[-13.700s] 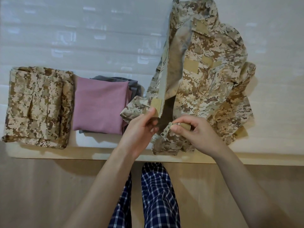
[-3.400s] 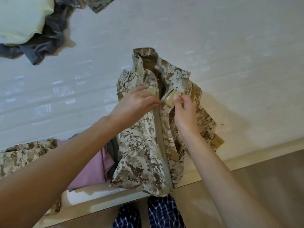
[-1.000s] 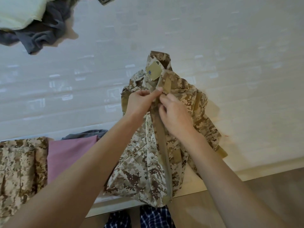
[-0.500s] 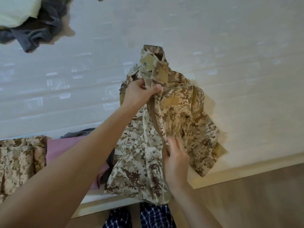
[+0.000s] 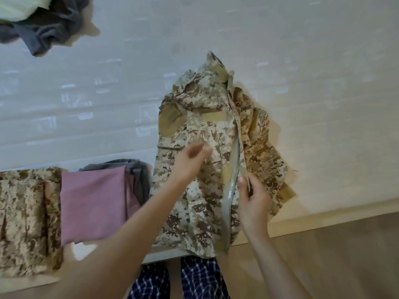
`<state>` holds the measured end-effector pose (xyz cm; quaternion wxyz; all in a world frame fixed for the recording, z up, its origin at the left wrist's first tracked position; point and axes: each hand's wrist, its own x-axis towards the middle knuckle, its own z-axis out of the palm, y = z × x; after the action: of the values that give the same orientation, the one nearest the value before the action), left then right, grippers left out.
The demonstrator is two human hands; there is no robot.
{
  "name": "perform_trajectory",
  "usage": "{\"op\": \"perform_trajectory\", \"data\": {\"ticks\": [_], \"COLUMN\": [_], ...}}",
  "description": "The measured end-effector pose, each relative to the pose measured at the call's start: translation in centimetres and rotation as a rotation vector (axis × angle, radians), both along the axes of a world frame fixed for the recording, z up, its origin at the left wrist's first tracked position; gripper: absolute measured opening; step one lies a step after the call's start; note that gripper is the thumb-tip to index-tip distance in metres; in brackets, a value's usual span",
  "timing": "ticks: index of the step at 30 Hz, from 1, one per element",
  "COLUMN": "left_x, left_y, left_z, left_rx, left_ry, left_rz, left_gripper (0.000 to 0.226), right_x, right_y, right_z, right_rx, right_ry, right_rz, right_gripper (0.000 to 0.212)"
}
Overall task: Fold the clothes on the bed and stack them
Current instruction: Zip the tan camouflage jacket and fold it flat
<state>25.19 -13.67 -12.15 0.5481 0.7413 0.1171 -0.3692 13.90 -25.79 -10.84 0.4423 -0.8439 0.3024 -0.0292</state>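
Here, the right hand point(image 5: 251, 203) pinched the zipper edge of the camouflage jacket point(image 5: 205, 130) on the bed point(image 5: 323, 83), while the blurred left hand point(image 5: 192, 156), open or closed unclear, hovered over its chest.

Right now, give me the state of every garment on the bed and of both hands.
camouflage jacket, spread out, front closed, not yet folded.
right hand, pinches the jacket's front flap beside the zipper.
left hand, blurred, over the jacket's front, holding nothing.
second camouflage garment, folded.
pink garment, folded, lying on the grey one.
grey garment, folded, under the pink.
loose pile, unfolded heap.
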Motion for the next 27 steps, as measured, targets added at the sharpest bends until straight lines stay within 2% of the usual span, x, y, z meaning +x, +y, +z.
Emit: {"op": "perform_trajectory", "data": {"ticks": [4,8,10,12,14,17,19,21,24,27], "left_x": [-6.0,-7.6,-7.2,-6.8,-6.6,-6.9,-7.3,-7.8,-7.9,-7.6], "left_y": [-0.7,-1.9,-1.6,-1.0,-0.6,-1.0,-1.4,-1.5,-0.8,-0.2], "left_z": [-1.6,-1.6,-1.5,-1.3,-1.0,-0.2,0.6,1.2,1.5,1.7], "left_rx": [-0.054,-0.163,-0.173,-0.179,-0.140,0.058,0.160,0.178,0.138,0.104], "left_ry": [0.122,0.207,0.211,0.174,0.084,-0.127,-0.291,-0.387,-0.349,-0.239], "left_rz": [0.019,0.172,0.233,0.261,0.275,0.274,0.240,0.191,0.188,0.238], "left_gripper": [0.060,0.036,0.028,0.019,0.012,0.009,0.006,0.011,0.021,0.019], "right_x": [0.1,0.3,0.4,0.7,0.8,1.1,1.5,1.8,1.9,1.7], "right_y": [-0.2,0.0,0.0,0.0,0.3,1.6,2.7,3.4,3.6,3.1], "right_z": [-0.1,-0.4,-0.1,0.3,0.6,1.4,2.0,2.4,2.4,2.3], "right_rx": [0.078,0.230,0.256,0.263,0.156,-0.099,-0.174,-0.189,-0.154,-0.069], "right_ry": [0.043,0.168,0.169,0.159,0.133,0.080,0.041,0.025,0.066,0.084], "right_rz": [-0.006,-0.017,-0.003,0.028,0.070,0.051,0.036,0.061,0.136,0.105], "right_gripper": [0.019,0.038,0.036,0.032,0.030,0.030,0.028,0.028,0.031,0.024]}}
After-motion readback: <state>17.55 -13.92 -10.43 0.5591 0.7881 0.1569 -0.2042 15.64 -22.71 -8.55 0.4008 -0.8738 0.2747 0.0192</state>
